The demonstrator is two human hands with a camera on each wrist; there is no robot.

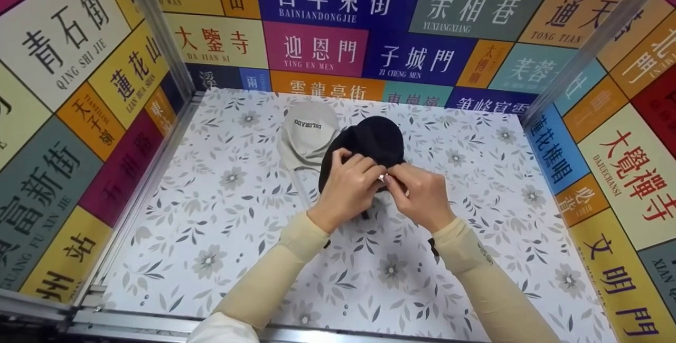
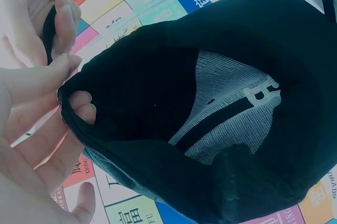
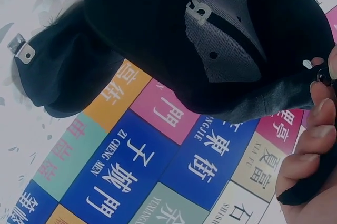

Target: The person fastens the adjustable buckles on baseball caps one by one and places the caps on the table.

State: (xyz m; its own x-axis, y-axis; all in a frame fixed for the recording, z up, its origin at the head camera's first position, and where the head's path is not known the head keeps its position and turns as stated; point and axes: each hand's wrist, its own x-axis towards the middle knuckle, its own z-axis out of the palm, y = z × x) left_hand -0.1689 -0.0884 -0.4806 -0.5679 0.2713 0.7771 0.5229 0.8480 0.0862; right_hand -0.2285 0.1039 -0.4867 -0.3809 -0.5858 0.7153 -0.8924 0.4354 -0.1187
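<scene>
Both hands are at the back edge of a black cap (image 1: 376, 139), whose hollow inside faces the wrist cameras. White mesh lining (image 2: 226, 124) and a pale letter patch show inside it. My left hand (image 1: 349, 184) pinches the cap's rim, its fingertips inside the opening. My right hand (image 1: 422, 195) grips the black strap (image 3: 308, 179), its fingertips close to the left hand's. Between them a small shiny piece (image 1: 384, 176) glints. To the left lies a beige cap (image 1: 309, 131) lettered COLORADO, partly overlapped by the black one.
A dark fabric piece (image 3: 73, 71) with a small metal clip (image 3: 22, 49) shows beside the cap. Beneath is a table (image 1: 232, 226) with a floral cover. Colourful panels (image 1: 338, 20) with street names wall in its back and sides. A metal rail (image 1: 132, 319) edges the front.
</scene>
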